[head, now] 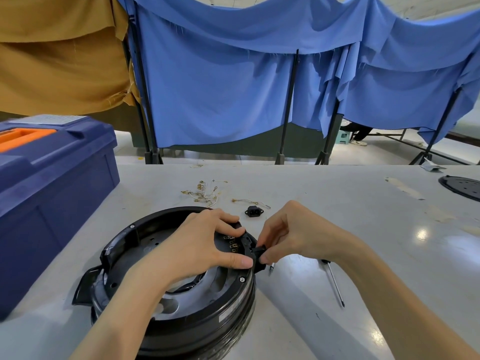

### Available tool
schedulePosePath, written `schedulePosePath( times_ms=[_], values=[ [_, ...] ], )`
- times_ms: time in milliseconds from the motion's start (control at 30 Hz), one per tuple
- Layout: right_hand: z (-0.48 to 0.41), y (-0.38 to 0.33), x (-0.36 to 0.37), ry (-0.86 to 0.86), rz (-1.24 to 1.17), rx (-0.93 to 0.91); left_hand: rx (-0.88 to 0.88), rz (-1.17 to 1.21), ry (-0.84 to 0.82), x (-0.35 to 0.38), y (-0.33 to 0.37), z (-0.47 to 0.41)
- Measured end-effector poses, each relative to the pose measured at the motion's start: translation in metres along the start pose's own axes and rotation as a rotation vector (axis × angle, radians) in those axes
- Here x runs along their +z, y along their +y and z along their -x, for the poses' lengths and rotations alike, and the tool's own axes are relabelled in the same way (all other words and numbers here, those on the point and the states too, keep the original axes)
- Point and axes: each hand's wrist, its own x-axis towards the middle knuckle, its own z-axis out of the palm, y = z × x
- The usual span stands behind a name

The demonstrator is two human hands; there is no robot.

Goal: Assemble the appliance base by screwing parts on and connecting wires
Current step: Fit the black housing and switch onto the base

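Observation:
A round black appliance base (145,258) lies upside down on the grey table near me. My left hand (197,245) rests across its right side, fingers and thumb gripping the rim beside a row of metal terminals (232,244). My right hand (288,235) pinches a small black plastic part (259,249) against the outside of the rim. A black power socket (254,211) lies loose just beyond the base. Several short wires with metal lugs (205,194) are scattered farther back. A thin screwdriver (335,283) lies to the right of my right wrist.
A large blue toolbox with an orange handle (49,183) stands at the left. A black round plate (462,187) sits at the far right edge of the table. Blue and tan cloth screens (233,87) hang on stands behind the table.

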Motion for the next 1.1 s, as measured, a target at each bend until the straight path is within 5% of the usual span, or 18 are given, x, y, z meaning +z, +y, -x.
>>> schedulePosePath(
  times_ms=[1100],
  values=[
    [-0.0016,0.0044,0.0004,-0.003,-0.08,-0.03,0.0,-0.011,-0.034,-0.0014,-0.0004,0.0005]
  ],
)
